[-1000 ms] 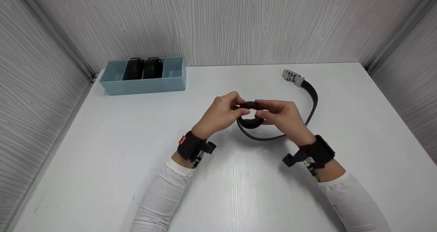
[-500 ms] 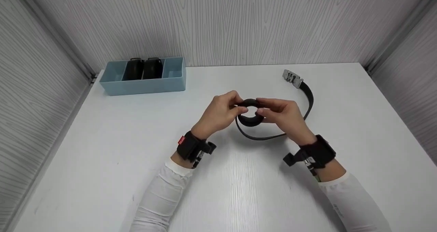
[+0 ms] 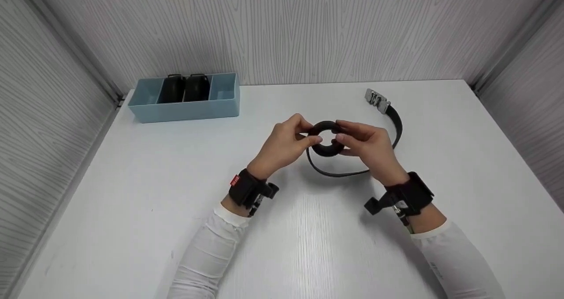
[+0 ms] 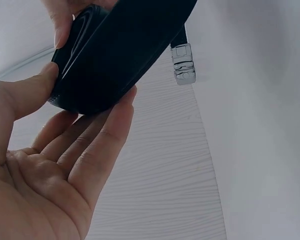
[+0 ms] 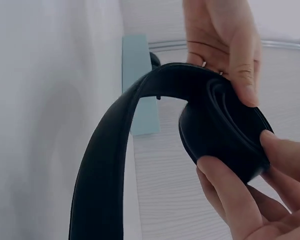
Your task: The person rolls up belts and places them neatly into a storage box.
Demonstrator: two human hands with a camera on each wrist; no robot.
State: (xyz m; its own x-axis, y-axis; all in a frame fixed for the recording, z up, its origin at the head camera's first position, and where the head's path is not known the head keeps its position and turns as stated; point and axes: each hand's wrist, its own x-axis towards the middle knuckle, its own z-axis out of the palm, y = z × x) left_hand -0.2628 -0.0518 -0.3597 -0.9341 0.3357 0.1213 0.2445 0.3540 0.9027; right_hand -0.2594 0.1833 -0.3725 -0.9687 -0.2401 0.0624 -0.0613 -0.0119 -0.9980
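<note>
No legible text; red tag on left wrist strap (image 3: pixel 235 181), print too small.

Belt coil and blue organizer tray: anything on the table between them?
Nothing. In the head view the white table is bare between the coil, held by both hands, and the blue tray.
</note>
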